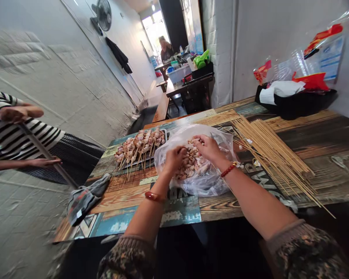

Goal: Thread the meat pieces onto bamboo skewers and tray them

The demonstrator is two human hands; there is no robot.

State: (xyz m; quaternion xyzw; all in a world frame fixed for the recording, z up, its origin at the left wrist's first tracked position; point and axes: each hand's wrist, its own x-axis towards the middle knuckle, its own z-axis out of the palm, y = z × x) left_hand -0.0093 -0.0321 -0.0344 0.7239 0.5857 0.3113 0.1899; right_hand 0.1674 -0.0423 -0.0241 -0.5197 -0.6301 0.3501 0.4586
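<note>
A clear plastic bag [212, 188] lies opened out on the table in front of me, full of small pieces of raw meat [192, 164]. Over the left side of the meat, my left hand [176, 158] is closed with curled fingers; whatever they hold is hidden. My right hand [208, 148] dips into the far side of the pile, its fingers bent and closed around meat pieces. Left of the bag, a metal tray [165, 135] bears a heap of threaded meat skewers [142, 143], sticks pointing toward me. Loose bamboo skewers [273, 151] are spread right of the bag.
A grey cloth [87, 197] lies at the table's left corner. Beside it, a person in a striped top [26, 131] grips a pole [43, 151]. A black container [296, 102] with plastic packaging stands at the back right. Farther off are another table [192, 82] and a person.
</note>
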